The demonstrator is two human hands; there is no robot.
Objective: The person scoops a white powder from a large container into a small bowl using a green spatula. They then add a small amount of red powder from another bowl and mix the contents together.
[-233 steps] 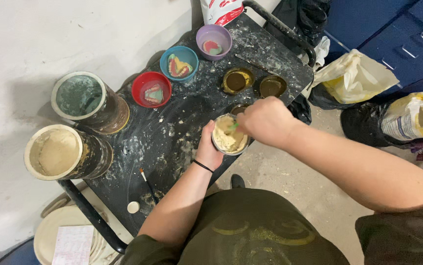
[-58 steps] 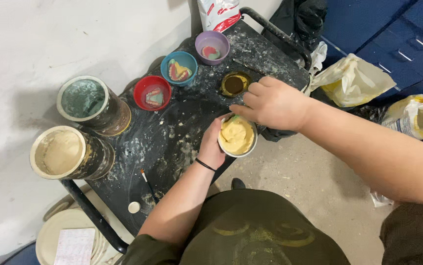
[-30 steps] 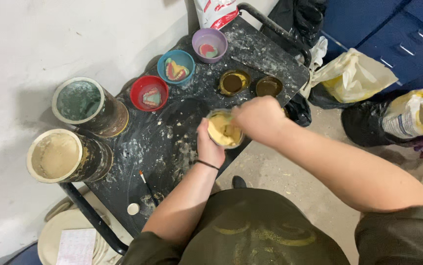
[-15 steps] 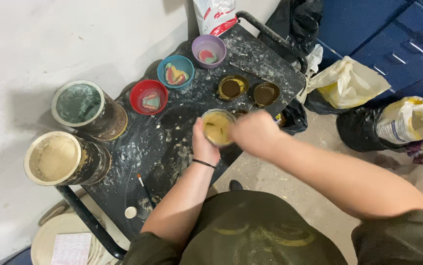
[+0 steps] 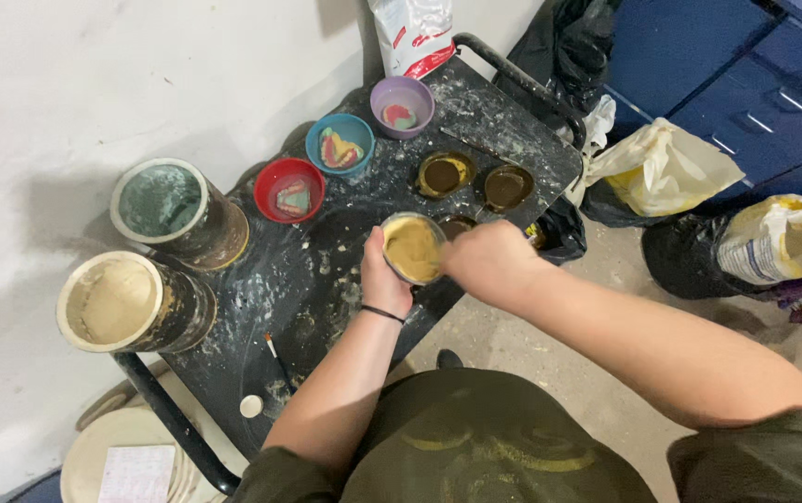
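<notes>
While the left hand [image 5: 384, 279] wraps the small cup [image 5: 412, 248] of tan paste upright, the right hand [image 5: 489, 264], fisted just right of its rim, hides whatever it grips.

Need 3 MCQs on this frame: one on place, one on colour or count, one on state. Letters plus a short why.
1. Where is the red bowl?
A. Between the green-filled can and the blue bowl
B. On the floor
C. In the right hand

2. How many small coloured bowls stand in a row?
A. One
B. Three
C. Six

3. What is the cup of yellowish paste doing?
A. Lying tipped over
B. Held by the left hand
C. Sealed with a lid

Answers: 1 A, it sits between them on the black tray. 2 B, red, blue and the purple bowl. 3 B, fingers wrap its side, top open.
</notes>
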